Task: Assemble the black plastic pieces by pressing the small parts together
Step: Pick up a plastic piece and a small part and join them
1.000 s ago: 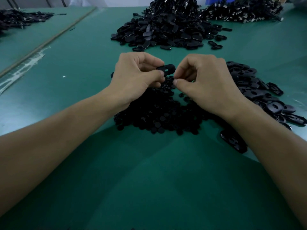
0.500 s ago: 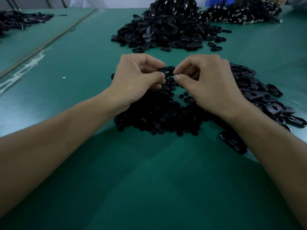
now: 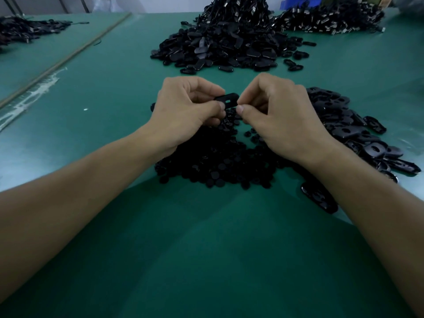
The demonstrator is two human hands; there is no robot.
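Observation:
A black oval plastic piece (image 3: 227, 100) with a small slot in its middle is held above the table between both hands. My left hand (image 3: 183, 111) pinches its left end with thumb and curled fingers. My right hand (image 3: 275, 115) pinches its right end, thumb tip just below the piece. Directly under the hands lies a heap of small round black parts (image 3: 218, 161). A pile of larger black oval shells (image 3: 358, 131) lies to the right of my right hand.
A big mound of black pieces (image 3: 229, 42) sits at the far middle of the green table (image 3: 206, 249), another pile (image 3: 330, 19) at the far right and one (image 3: 25, 31) at the far left. One shell (image 3: 319, 198) lies by my right forearm.
The piece has turned slightly so its slotted face shows more. Both hands have stayed in nearly the same place, fingers shifting a little on the piece.

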